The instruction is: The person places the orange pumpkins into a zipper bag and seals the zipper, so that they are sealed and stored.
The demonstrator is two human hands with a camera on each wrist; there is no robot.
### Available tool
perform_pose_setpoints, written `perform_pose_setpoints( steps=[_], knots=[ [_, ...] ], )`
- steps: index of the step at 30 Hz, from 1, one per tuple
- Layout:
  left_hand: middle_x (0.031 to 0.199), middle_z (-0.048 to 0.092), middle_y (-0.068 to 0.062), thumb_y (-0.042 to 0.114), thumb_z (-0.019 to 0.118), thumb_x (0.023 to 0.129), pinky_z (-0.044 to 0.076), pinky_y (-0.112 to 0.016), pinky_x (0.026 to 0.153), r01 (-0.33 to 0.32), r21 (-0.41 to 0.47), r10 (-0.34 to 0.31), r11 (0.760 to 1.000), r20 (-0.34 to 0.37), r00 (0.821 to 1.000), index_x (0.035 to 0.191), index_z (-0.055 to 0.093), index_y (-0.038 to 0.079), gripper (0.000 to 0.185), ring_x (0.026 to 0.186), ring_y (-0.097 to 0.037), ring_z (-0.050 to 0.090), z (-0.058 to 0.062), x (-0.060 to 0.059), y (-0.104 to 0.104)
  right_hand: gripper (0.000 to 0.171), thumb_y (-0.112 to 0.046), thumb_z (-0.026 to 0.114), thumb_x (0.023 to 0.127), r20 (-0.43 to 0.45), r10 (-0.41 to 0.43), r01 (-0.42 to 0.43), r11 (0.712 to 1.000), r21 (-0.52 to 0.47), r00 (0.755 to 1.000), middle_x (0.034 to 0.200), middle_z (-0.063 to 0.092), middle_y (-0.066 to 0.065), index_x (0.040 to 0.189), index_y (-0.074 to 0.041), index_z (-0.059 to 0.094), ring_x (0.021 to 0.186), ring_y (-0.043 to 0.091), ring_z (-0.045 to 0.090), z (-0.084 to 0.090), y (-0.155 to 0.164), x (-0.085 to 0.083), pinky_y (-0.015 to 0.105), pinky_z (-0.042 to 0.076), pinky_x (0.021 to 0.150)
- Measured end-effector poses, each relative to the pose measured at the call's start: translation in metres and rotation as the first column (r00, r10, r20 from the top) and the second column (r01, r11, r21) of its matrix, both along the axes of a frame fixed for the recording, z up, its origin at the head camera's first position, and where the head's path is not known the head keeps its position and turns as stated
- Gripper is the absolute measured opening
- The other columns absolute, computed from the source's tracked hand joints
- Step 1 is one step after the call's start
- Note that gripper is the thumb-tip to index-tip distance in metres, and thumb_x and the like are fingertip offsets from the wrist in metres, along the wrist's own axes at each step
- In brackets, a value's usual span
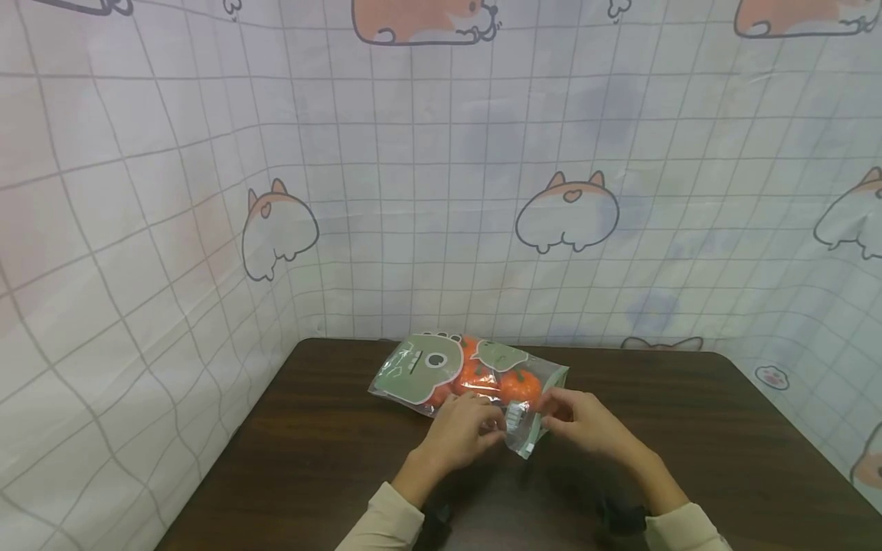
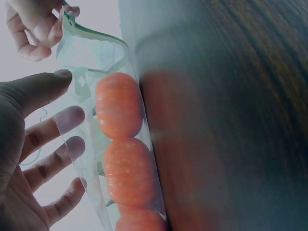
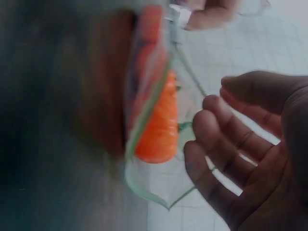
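A clear zip bag (image 1: 448,371) printed with green dinosaur shapes lies on the dark wooden table (image 1: 310,459). Inside it are orange toy pumpkins (image 1: 520,385), which also show in the left wrist view (image 2: 119,103) and the right wrist view (image 3: 161,125). My left hand (image 1: 465,432) holds the bag's near end. Its thumb (image 2: 62,74) sits by the white slider (image 2: 79,79), and its fingers show through the plastic behind. My right hand (image 1: 582,421) pinches the bag's corner (image 2: 65,17) just right of the slider (image 1: 513,417).
A sheet with a grid and cartoon animals (image 1: 441,191) walls in the table at the back and on both sides. Bare tabletop lies left, right and in front of the bag. Dark wrist straps (image 1: 620,516) show near the frame's bottom edge.
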State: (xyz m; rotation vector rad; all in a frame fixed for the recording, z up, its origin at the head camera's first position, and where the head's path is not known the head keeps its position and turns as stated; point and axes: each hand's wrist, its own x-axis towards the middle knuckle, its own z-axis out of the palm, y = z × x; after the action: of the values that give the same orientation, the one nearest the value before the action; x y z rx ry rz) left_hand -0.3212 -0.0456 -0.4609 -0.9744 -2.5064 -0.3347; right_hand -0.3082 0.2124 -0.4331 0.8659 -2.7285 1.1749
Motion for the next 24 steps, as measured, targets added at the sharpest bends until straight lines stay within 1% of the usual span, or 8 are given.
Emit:
perform_pose_setpoints(
  steps=[3, 6, 10, 14, 17, 19, 22, 24],
  knots=[
    [0.083, 0.069, 0.015, 0.039, 0.078, 0.087, 0.043, -0.030, 0.078, -0.006, 0.019, 0.006, 1.000, -0.006, 1.000, 0.085, 0.073, 0.030, 0.010, 0.089, -0.007, 0.061, 0.000, 0.000, 0.000, 0.021, -0.005, 0.073, 0.088, -0.032, 0.047, -0.047, 0.999, 0.005, 0.998, 0.085, 0.065, 0.003, 0.108, -0.007, 0.067, 0.072, 0.004, 0.057, -0.006, -0.007, 0.005, 0.023, 0.050, 0.063],
    [0.081, 0.069, 0.016, 0.040, 0.078, 0.087, 0.041, -0.029, 0.077, -0.013, 0.031, 0.013, 0.999, -0.005, 1.000, 0.084, 0.073, 0.030, 0.011, 0.086, -0.006, 0.061, 0.001, 0.000, 0.000, 0.029, -0.006, 0.080, 0.082, -0.070, 0.047, -0.046, 0.999, 0.020, 0.996, 0.084, 0.060, 0.004, 0.106, -0.012, 0.066, 0.071, 0.010, 0.054, -0.010, -0.013, 0.009, 0.023, 0.049, 0.062],
    [0.081, 0.070, 0.017, 0.040, 0.077, 0.087, 0.040, -0.027, 0.075, -0.024, 0.042, 0.024, 0.999, -0.003, 1.000, 0.084, 0.073, 0.031, 0.011, 0.083, -0.005, 0.061, 0.001, 0.000, 0.001, 0.036, -0.013, 0.087, 0.075, -0.176, 0.027, -0.004, 0.992, 0.129, 0.984, 0.092, 0.058, -0.001, 0.100, -0.022, 0.063, 0.081, 0.016, 0.055, -0.016, -0.019, 0.011, 0.024, 0.046, 0.067],
    [0.081, 0.070, 0.017, 0.039, 0.077, 0.088, 0.040, -0.027, 0.075, -0.029, 0.051, 0.028, 0.998, 0.006, 1.000, 0.084, 0.073, 0.030, 0.010, 0.082, -0.005, 0.061, 0.002, 0.001, 0.001, 0.035, -0.019, 0.089, 0.075, -0.254, 0.029, 0.030, 0.973, 0.227, 0.967, 0.098, 0.055, -0.010, 0.094, -0.028, 0.060, 0.088, 0.012, 0.056, -0.020, -0.024, 0.011, 0.025, 0.046, 0.071],
    [0.080, 0.070, 0.017, 0.039, 0.076, 0.088, 0.040, -0.026, 0.074, -0.032, 0.051, 0.031, 0.998, 0.012, 0.999, 0.084, 0.073, 0.030, 0.010, 0.081, -0.004, 0.061, 0.003, 0.001, 0.001, 0.033, -0.019, 0.088, 0.076, -0.294, 0.019, 0.050, 0.973, 0.227, 0.956, 0.098, 0.056, -0.013, 0.090, -0.029, 0.061, 0.088, 0.011, 0.057, -0.021, -0.025, 0.010, 0.025, 0.047, 0.071],
    [0.080, 0.069, 0.018, 0.039, 0.076, 0.089, 0.039, -0.026, 0.073, -0.033, 0.051, 0.032, 0.998, 0.013, 0.999, 0.084, 0.073, 0.030, 0.010, 0.081, -0.003, 0.061, 0.003, 0.000, 0.001, 0.031, -0.019, 0.088, 0.076, -0.328, 0.013, 0.059, 0.976, 0.209, 0.945, 0.097, 0.057, -0.014, 0.089, -0.030, 0.062, 0.087, 0.010, 0.058, -0.020, -0.024, 0.009, 0.025, 0.048, 0.071],
    [0.080, 0.069, 0.018, 0.038, 0.076, 0.088, 0.040, -0.026, 0.072, -0.029, 0.051, 0.029, 0.998, 0.006, 1.000, 0.083, 0.072, 0.030, 0.011, 0.080, -0.004, 0.063, 0.004, -0.001, 0.000, 0.027, -0.017, 0.087, 0.078, -0.363, 0.007, 0.059, 0.984, 0.170, 0.932, 0.094, 0.059, -0.014, 0.089, -0.030, 0.065, 0.084, 0.010, 0.057, -0.018, -0.024, 0.008, 0.024, 0.047, 0.069],
    [0.079, 0.069, 0.017, 0.037, 0.076, 0.088, 0.041, -0.025, 0.072, -0.021, 0.054, 0.021, 0.998, -0.001, 1.000, 0.083, 0.072, 0.029, 0.011, 0.080, -0.004, 0.063, 0.005, -0.002, -0.002, 0.024, -0.016, 0.086, 0.080, -0.361, -0.002, 0.052, 0.991, 0.127, 0.933, 0.091, 0.059, -0.012, 0.089, -0.028, 0.066, 0.080, 0.009, 0.056, -0.017, -0.023, 0.007, 0.023, 0.047, 0.067]
  ],
)
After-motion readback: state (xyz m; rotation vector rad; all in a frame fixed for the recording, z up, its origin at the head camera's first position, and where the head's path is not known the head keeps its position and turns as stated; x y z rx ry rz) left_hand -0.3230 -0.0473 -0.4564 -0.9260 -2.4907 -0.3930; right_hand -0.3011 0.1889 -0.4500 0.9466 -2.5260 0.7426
